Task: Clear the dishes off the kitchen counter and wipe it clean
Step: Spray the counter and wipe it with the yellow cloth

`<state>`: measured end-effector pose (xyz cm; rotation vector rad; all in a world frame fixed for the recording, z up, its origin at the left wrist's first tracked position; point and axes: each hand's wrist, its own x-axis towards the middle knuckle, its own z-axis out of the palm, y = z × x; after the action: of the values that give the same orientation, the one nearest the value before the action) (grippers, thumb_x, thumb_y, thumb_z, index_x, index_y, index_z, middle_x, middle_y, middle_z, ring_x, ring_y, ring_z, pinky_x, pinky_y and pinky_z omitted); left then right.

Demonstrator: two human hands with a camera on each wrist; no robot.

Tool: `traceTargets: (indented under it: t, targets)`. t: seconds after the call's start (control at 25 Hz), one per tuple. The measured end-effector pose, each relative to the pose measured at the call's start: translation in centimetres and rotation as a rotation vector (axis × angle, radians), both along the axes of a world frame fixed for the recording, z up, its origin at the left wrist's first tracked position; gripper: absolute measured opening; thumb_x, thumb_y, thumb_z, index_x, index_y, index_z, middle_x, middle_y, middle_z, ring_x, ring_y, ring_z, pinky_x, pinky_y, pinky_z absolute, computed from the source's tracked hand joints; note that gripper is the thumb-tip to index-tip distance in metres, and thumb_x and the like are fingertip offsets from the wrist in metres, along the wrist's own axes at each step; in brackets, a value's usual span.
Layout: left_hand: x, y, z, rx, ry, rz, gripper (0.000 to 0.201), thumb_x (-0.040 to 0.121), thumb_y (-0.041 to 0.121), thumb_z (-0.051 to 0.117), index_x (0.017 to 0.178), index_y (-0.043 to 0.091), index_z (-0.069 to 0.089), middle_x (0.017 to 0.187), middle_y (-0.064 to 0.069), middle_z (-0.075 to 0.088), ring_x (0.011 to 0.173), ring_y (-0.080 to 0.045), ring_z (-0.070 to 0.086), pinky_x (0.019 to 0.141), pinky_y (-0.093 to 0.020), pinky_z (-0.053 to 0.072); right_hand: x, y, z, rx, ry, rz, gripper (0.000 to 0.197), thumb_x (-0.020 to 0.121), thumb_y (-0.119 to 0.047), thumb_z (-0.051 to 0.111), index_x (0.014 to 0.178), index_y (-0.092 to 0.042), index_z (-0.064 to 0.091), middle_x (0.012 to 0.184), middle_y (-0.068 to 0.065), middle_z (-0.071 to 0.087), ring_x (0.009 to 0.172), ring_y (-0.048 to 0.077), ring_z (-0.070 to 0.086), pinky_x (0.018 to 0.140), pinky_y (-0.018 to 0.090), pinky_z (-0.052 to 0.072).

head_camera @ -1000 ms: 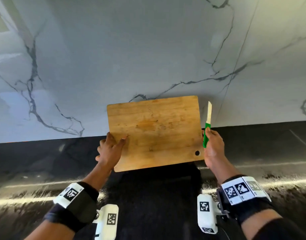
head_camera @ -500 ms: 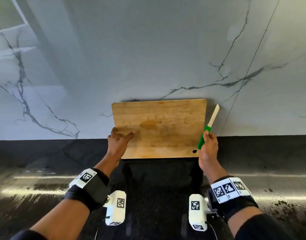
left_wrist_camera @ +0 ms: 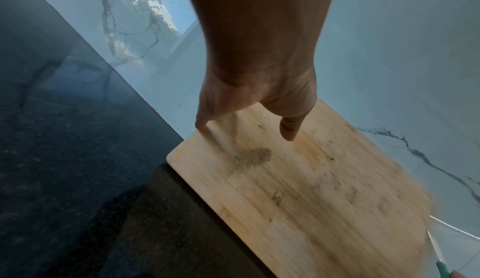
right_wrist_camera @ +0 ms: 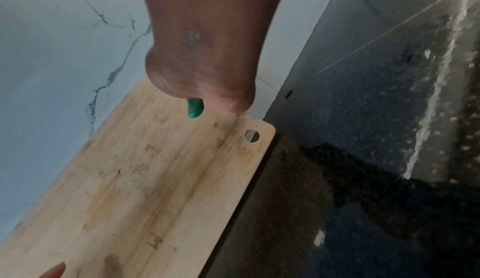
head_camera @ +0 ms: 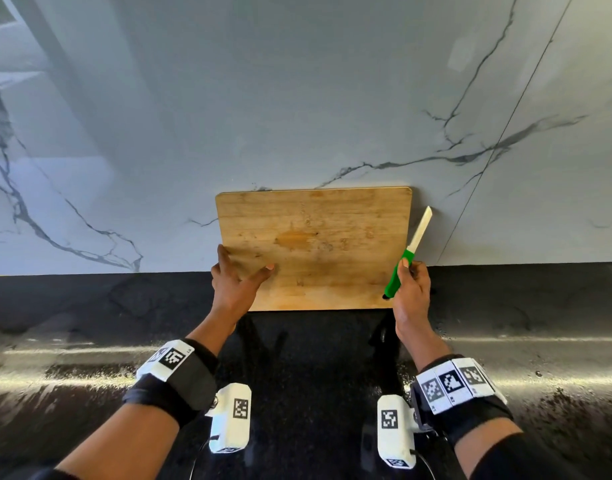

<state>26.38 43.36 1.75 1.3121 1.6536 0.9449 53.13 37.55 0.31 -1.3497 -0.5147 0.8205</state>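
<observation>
A wooden cutting board stands on its long edge on the black counter and leans against the marble wall. My left hand is at its lower left corner; a straight finger touches the left edge and the thumb stretches over the front face. In the left wrist view the thumb hovers just off the board. My right hand grips a green-handled knife beside the board's right edge, its pale blade pointing up. The handle's end shows below my right palm.
The white marble backsplash with dark veins fills the back. The glossy black counter runs left and right, with wet streaks and specks towards its front right. The board has a hanging hole at its lower right corner.
The board has come down from a tilted, lifted position and now stands level against the wall. My left hand has loosened from gripping it. The right hand with the knife moved along beside it.
</observation>
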Motion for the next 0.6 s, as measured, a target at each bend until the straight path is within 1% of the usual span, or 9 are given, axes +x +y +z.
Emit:
traceTargets:
  t: [0.12,0.2,0.28,0.32,0.44,0.48,0.52,0.56,0.6]
  targets:
    - [0.1,0.0,-0.4,-0.002,0.019,-0.006,0.117,0.068,0.060,0.077,0.153,0.035,0.001,0.148,-0.010,0.026,0.141,-0.035,0.026,0.113,-0.058,0.030,0.2,0.2,-0.2,-0.003,-0.037,0.021,0.009,0.102,-0.025,0.047,0.094,-0.022,0.049,0.089,-0.003,0.047,0.080,0.011,0.045,0.075,0.025,0.039]
    - [0.0,-0.3,-0.4,-0.005,0.037,-0.003,0.118,0.066,0.063,0.075,0.154,0.036,0.000,0.146,-0.011,0.027,0.139,-0.036,0.026,0.113,-0.057,0.030,0.3,0.3,-0.1,-0.021,-0.029,0.025,0.009,0.102,-0.027,0.048,0.096,-0.021,0.050,0.090,-0.002,0.047,0.081,0.011,0.045,0.073,0.025,0.038]
    - [-0.1,-0.8,-0.3,0.007,0.023,-0.001,0.113,0.061,0.065,0.072,0.151,0.036,0.009,0.141,-0.012,0.030,0.135,-0.035,0.030,0.111,-0.055,0.032,0.5,0.0,0.1,-0.027,0.000,0.021,0.011,0.101,-0.029,0.048,0.092,-0.023,0.051,0.089,-0.002,0.047,0.078,0.012,0.045,0.070,0.025,0.039]
    - [-0.1,-1.1,-0.2,0.010,0.009,-0.003,0.110,0.062,0.063,0.073,0.150,0.036,0.013,0.139,-0.012,0.031,0.133,-0.034,0.032,0.110,-0.053,0.033,0.5,-0.4,0.2,-0.028,-0.002,0.030,0.011,0.101,-0.029,0.048,0.092,-0.024,0.051,0.090,-0.001,0.047,0.078,0.012,0.045,0.070,0.026,0.039]
    - [-0.4,-1.7,0.3,0.033,-0.023,-0.028,0.102,0.069,0.054,0.080,0.148,0.034,0.019,0.136,-0.007,0.032,0.121,-0.023,0.035,0.107,-0.047,0.034,0.7,-1.1,0.8,-0.041,-0.023,0.077,0.010,0.102,-0.028,0.047,0.097,-0.020,0.050,0.094,0.001,0.048,0.081,0.012,0.046,0.068,0.025,0.038]
    - [-0.6,-1.8,0.6,0.036,-0.036,-0.035,0.103,0.067,0.055,0.081,0.148,0.033,0.021,0.135,-0.004,0.033,0.120,-0.021,0.036,0.108,-0.046,0.035,0.8,-1.3,1.0,-0.051,-0.026,0.088,0.010,0.102,-0.028,0.047,0.099,-0.019,0.050,0.095,0.001,0.048,0.081,0.012,0.046,0.067,0.025,0.038]
    - [-0.7,-1.9,0.9,0.042,-0.052,-0.049,0.107,0.061,0.062,0.081,0.147,0.034,0.024,0.135,-0.003,0.035,0.120,-0.021,0.038,0.109,-0.048,0.036,0.9,-1.5,1.2,-0.057,-0.029,0.096,0.011,0.102,-0.028,0.047,0.097,-0.019,0.050,0.096,0.003,0.047,0.082,0.013,0.045,0.068,0.027,0.038]
    - [-0.9,-2.1,1.2,0.038,-0.048,-0.059,0.110,0.055,0.068,0.080,0.145,0.034,0.026,0.134,-0.003,0.038,0.121,-0.023,0.041,0.108,-0.050,0.038,0.9,-1.7,1.3,-0.058,-0.034,0.099,0.012,0.102,-0.029,0.047,0.093,-0.020,0.050,0.099,0.005,0.047,0.083,0.014,0.045,0.070,0.028,0.038]
    - [-1.2,-2.4,1.3,0.038,-0.026,-0.065,0.111,0.053,0.070,0.078,0.145,0.034,0.026,0.133,-0.003,0.038,0.121,-0.024,0.042,0.107,-0.050,0.039,0.8,-2.1,1.5,-0.063,-0.045,0.100,0.014,0.102,-0.029,0.048,0.089,-0.023,0.050,0.103,0.008,0.046,0.084,0.015,0.045,0.072,0.029,0.038]
